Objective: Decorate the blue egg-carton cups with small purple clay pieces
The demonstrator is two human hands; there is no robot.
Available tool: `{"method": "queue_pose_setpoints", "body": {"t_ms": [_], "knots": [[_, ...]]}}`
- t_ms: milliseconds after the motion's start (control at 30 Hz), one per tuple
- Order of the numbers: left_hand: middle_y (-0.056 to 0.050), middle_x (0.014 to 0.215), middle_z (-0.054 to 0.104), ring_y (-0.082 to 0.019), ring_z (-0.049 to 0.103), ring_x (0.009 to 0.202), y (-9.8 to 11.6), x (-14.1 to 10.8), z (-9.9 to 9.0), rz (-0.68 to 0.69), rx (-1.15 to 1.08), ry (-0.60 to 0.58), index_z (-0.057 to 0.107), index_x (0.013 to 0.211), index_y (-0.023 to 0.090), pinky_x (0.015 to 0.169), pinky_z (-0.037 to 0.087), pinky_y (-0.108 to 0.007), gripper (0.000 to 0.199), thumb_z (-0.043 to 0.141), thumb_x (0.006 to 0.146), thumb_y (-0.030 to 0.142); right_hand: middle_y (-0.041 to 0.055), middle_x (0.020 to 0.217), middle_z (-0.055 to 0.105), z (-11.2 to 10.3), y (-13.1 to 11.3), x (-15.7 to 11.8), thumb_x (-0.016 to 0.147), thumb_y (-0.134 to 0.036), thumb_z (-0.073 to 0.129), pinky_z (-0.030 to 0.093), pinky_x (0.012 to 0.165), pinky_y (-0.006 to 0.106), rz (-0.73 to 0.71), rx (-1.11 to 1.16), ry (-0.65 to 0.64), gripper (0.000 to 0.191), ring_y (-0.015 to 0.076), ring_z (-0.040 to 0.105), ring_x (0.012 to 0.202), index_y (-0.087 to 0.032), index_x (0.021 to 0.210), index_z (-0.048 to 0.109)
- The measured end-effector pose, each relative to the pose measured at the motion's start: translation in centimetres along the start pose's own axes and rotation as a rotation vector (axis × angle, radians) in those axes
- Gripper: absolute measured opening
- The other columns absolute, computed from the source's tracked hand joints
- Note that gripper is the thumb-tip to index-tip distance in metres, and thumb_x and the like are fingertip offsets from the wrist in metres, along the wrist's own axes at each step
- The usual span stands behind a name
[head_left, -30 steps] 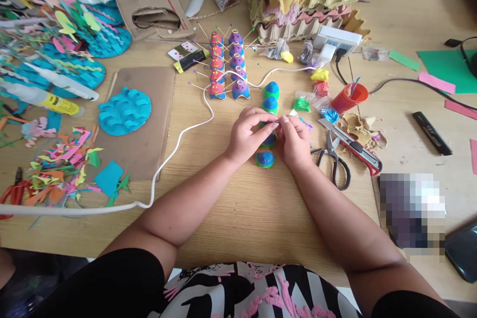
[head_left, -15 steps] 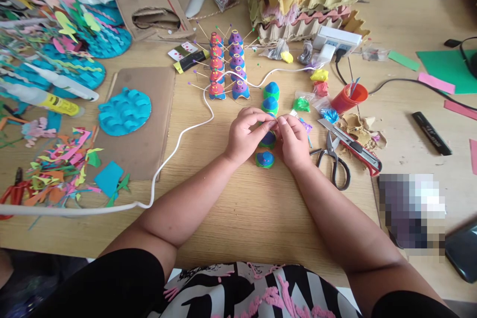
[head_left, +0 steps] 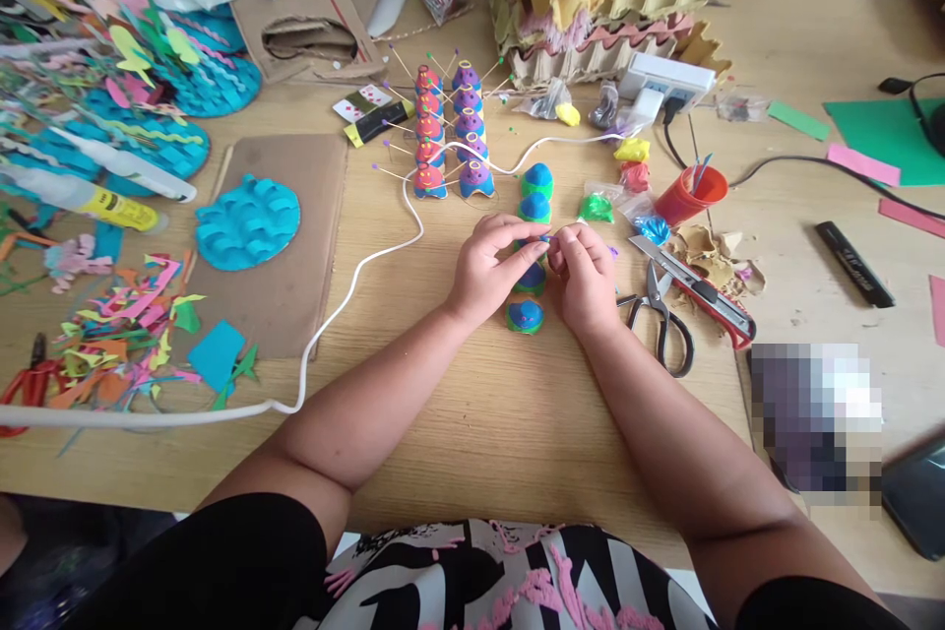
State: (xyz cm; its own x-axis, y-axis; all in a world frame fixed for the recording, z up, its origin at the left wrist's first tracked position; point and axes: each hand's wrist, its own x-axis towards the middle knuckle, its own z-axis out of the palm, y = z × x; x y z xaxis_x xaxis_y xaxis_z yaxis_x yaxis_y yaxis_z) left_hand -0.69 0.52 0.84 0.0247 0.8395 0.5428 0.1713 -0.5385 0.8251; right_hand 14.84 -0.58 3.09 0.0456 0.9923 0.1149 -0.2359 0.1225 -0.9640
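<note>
My left hand (head_left: 491,264) and my right hand (head_left: 585,276) meet fingertip to fingertip over a column of blue-and-green egg-carton cups. Both are closed in a pinch on a tiny piece of purplish modelling clay (head_left: 547,238), mostly covered by the fingers. Beyond the hands stand two cups, the far one (head_left: 537,179) and a nearer one (head_left: 535,208). Another cup (head_left: 530,278) shows partly under the left fingers. The closest cup (head_left: 525,316) has a small dot on its blue top.
Finished red (head_left: 430,179) and purple figures (head_left: 476,177) with sticks stand behind, beside a white cable (head_left: 361,266). Right lie scissors (head_left: 660,300), a box cutter (head_left: 694,287), green clay (head_left: 597,208) and a red cup (head_left: 692,197). Paper scraps (head_left: 125,335) spread left.
My right hand has turned slightly and drawn a little away from the left fingertips, so the purplish piece now shows between them. The left hand has barely moved.
</note>
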Motion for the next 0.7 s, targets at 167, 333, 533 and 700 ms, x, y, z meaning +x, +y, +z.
{"method": "queue_pose_setpoints", "body": {"t_ms": [167, 333, 533, 700], "knots": [[-0.005, 0.111, 0.086, -0.019, 0.079, 0.111, 0.06, 0.04, 0.05, 0.019, 0.008, 0.001, 0.091, 0.117, 0.028, 0.107, 0.061, -0.035, 0.030, 0.079, 0.106, 0.053, -0.0046, 0.065, 0.051, 0.00, 0.16, 0.03, 0.085, -0.081, 0.084, 0.035, 0.061, 0.028, 0.004, 0.005, -0.003, 0.068, 0.0104, 0.041, 0.062, -0.022, 0.066, 0.056], [-0.005, 0.110, 0.086, -0.019, 0.080, 0.111, -0.02, 0.07, 0.12, 0.025, 0.000, -0.003, 0.091, 0.115, 0.027, 0.107, 0.062, -0.035, 0.033, 0.076, 0.107, 0.055, -0.0047, 0.064, 0.049, -0.11, 0.45, 0.09, 0.087, -0.079, 0.084, 0.036, 0.062, 0.028, 0.002, 0.021, -0.006, 0.066, 0.0103, 0.041, 0.063, -0.022, 0.066, 0.056], [-0.003, 0.106, 0.085, -0.017, 0.078, 0.108, -0.03, -0.02, 0.13, 0.091, 0.057, -0.007, 0.091, 0.114, 0.029, 0.104, 0.062, -0.033, 0.027, 0.077, 0.107, 0.051, -0.0046, 0.065, 0.048, 0.01, 0.36, 0.14, 0.085, -0.079, 0.086, 0.036, 0.062, 0.029, 0.017, 0.042, 0.001, 0.066, 0.0108, 0.041, 0.063, -0.023, 0.065, 0.056], [-0.002, 0.105, 0.084, -0.017, 0.078, 0.106, 0.01, -0.02, 0.15, 0.120, 0.079, 0.012, 0.091, 0.112, 0.029, 0.103, 0.062, -0.032, 0.024, 0.078, 0.107, 0.049, -0.0047, 0.064, 0.048, 0.17, 0.12, 0.07, 0.085, -0.080, 0.085, 0.037, 0.064, 0.029, 0.030, 0.028, 0.004, 0.067, 0.0109, 0.038, 0.063, -0.023, 0.064, 0.054]]}}
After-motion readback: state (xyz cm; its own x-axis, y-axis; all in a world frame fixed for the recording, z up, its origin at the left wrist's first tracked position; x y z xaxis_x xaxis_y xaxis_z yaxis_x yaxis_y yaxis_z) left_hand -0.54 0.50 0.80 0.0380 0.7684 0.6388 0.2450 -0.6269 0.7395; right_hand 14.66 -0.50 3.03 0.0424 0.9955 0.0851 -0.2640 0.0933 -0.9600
